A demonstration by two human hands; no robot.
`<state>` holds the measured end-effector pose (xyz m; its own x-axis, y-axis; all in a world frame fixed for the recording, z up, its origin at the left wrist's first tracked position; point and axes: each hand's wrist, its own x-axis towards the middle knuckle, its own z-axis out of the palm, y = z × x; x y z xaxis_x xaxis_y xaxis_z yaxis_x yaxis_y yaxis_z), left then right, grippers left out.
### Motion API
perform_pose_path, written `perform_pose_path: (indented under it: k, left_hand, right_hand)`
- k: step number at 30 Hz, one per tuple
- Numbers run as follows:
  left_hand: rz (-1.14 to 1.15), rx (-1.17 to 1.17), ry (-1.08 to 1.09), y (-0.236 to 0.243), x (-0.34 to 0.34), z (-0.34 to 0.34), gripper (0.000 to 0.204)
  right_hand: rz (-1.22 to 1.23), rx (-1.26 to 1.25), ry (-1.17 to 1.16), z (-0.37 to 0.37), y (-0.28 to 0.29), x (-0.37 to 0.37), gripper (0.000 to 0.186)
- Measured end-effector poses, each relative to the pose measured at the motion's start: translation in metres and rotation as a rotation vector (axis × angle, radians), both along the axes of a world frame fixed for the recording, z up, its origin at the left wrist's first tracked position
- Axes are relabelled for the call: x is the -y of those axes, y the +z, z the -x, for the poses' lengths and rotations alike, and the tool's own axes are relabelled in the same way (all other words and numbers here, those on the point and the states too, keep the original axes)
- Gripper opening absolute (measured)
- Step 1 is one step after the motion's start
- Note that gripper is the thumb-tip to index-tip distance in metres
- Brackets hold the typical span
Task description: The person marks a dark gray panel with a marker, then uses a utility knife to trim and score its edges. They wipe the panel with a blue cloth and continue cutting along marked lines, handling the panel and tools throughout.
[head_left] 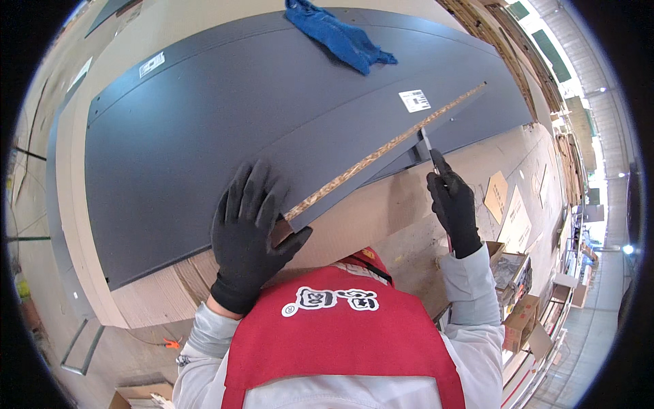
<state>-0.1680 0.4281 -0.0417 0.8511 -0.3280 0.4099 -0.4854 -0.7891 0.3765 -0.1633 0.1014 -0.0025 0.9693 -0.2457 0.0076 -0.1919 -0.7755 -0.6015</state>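
A wide dark grey panel (163, 157) lies on cardboard, with a narrower grey board edged in raw chipboard (385, 149) along its near side. My left hand (248, 232), in a black glove, rests with fingers spread at that board's left end. My right hand (449, 201), also gloved, is closed around a thin, flat metal tool (426, 140), whose tip reaches the board's underside near its right part. Whether the tip touches it I cannot tell. A crumpled blue cloth (334, 37) lies on the panel's far edge. White labels (414, 101) are stuck on the grey surface.
Cardboard sheeting (143, 303) runs beneath the panel. Loose cardboard pieces (495, 194) lie at the right, beside open boxes (520, 320) and stacked boards (504, 41). A metal bar frame (82, 351) and an orange clamp-like item (172, 343) are on the floor at lower left.
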Motion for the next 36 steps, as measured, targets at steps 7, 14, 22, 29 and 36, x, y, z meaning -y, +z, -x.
perform_pose_path:
  k: [7,14,22,29,36]
  left_hand:
    - [-0.002,0.044,0.001,0.002,0.004,0.008,0.069]
    - [0.004,0.090,-0.058,0.017,0.044,0.001,0.048]
    - [-0.278,0.144,-0.018,0.001,0.037,0.004,0.033]
    - [-0.331,0.112,0.090,0.000,-0.039,0.047,0.026]
    - [-0.222,0.089,0.335,-0.019,-0.093,0.077,0.029]
  right_hand:
    - [0.210,0.118,0.285,-0.015,-0.009,0.024,0.033]
    - [0.097,0.137,0.175,-0.086,-0.008,0.140,0.044]
    - [0.004,0.030,0.095,-0.121,-0.002,0.192,0.045]
    - [-0.134,0.026,-0.003,-0.158,-0.006,0.256,0.048]
    - [-0.265,0.229,-0.077,-0.160,-0.009,0.216,0.035]
